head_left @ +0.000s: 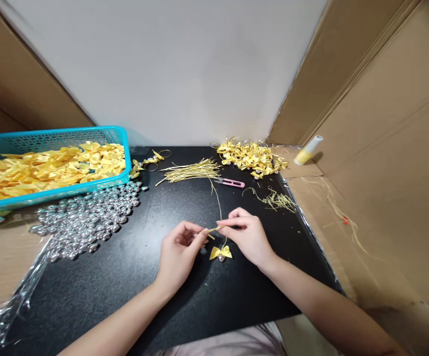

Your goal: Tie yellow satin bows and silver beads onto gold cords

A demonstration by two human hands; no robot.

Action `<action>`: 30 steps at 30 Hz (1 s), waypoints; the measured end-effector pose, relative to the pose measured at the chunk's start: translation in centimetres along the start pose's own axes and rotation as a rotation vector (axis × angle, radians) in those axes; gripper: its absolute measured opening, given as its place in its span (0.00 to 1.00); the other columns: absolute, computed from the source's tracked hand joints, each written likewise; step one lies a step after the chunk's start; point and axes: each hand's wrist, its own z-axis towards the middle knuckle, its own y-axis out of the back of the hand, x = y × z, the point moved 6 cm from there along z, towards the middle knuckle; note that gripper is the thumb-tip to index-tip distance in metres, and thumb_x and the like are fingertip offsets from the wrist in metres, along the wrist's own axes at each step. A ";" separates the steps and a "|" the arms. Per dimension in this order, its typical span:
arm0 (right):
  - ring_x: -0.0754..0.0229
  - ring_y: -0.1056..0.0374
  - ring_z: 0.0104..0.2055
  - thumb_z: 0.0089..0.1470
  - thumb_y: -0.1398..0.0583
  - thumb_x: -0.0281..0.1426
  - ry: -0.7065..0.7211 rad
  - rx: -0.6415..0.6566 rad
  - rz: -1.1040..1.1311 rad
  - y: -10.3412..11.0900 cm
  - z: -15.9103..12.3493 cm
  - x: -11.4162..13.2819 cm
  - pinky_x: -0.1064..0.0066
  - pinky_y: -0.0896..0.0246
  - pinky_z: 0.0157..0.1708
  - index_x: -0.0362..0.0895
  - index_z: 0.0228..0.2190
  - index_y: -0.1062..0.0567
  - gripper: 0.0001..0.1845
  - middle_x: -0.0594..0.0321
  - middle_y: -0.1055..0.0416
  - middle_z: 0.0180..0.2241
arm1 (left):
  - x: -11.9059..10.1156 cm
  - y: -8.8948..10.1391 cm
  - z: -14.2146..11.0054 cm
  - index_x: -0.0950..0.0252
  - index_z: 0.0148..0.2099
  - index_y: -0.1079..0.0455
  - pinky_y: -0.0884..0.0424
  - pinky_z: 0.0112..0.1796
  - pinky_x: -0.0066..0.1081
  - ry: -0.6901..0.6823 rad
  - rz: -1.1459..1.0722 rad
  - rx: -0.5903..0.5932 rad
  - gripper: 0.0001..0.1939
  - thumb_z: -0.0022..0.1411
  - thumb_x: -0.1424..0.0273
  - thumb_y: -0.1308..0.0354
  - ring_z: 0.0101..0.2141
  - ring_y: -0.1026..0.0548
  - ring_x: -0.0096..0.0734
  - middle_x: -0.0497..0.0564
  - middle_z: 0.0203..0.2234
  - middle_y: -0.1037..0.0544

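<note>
Over the middle of the black table, my left hand [182, 249] and my right hand [249, 237] face each other, both pinching a thin gold cord [214, 229] stretched between the fingertips. A yellow ribbon bow [220, 253] with a silver bead at its centre sits just below the fingers, joined to the cord. One strand of cord runs up from the hands toward a bundle of gold cords [192, 171]. Pink thread snips [229, 182] lie beside that bundle. Exactly how the cord is looped at the fingertips is too small to make out.
A blue basket [128, 163] of yellow bows stands at the left, with many silver beads [88, 222] spread before it. Finished-looking bows with beads [251, 155] are heaped at the back right, near cord scraps [279, 200]. A spool [309, 150] stands by the cardboard wall.
</note>
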 end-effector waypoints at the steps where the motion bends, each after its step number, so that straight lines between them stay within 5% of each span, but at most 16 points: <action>1: 0.65 0.34 0.28 0.40 0.32 0.29 0.003 0.003 -0.014 0.0 0.0 0.0 0.73 0.36 0.27 0.47 0.28 0.16 0.08 0.64 0.31 0.26 | 0.1 0.1 0.0 0.65 0.31 0.31 0.28 0.30 0.26 0.017 -0.027 -0.006 0.10 0.53 0.65 0.35 0.26 0.25 0.28 0.48 0.23 0.23; 7: 0.62 0.33 0.28 0.43 0.33 0.30 -0.022 0.052 -0.018 -0.3 -0.1 -0.1 0.71 0.37 0.28 0.46 0.30 0.16 0.07 0.61 0.27 0.26 | 0.5 0.4 0.3 0.66 0.30 0.32 0.27 0.30 0.26 0.121 -0.137 -0.037 0.13 0.49 0.66 0.32 0.24 0.24 0.26 0.47 0.22 0.22; 15: 0.66 0.44 0.25 0.51 0.37 0.33 0.093 0.105 -0.222 -0.5 -0.5 0.6 0.72 0.47 0.25 0.47 0.37 0.18 0.10 0.69 0.44 0.21 | 0.2 0.3 0.3 0.65 0.27 0.33 0.27 0.29 0.26 0.123 -0.158 -0.055 0.13 0.46 0.67 0.31 0.23 0.24 0.27 0.46 0.21 0.23; 20: 0.67 0.42 0.22 0.54 0.40 0.29 0.074 0.220 -0.316 -1.2 -0.8 0.9 0.73 0.47 0.24 0.42 0.38 0.18 0.12 0.67 0.37 0.21 | 0.3 0.3 0.3 0.65 0.27 0.33 0.26 0.29 0.27 0.117 -0.167 -0.056 0.12 0.46 0.68 0.32 0.26 0.23 0.29 0.49 0.24 0.21; 30: 0.64 0.34 0.27 0.52 0.37 0.25 0.263 0.127 -0.541 -0.4 -0.9 1.8 0.73 0.39 0.26 0.44 0.34 0.17 0.09 0.63 0.30 0.25 | 0.1 0.7 0.5 0.65 0.27 0.33 0.27 0.29 0.26 0.111 -0.150 -0.096 0.13 0.46 0.67 0.31 0.24 0.24 0.27 0.48 0.24 0.21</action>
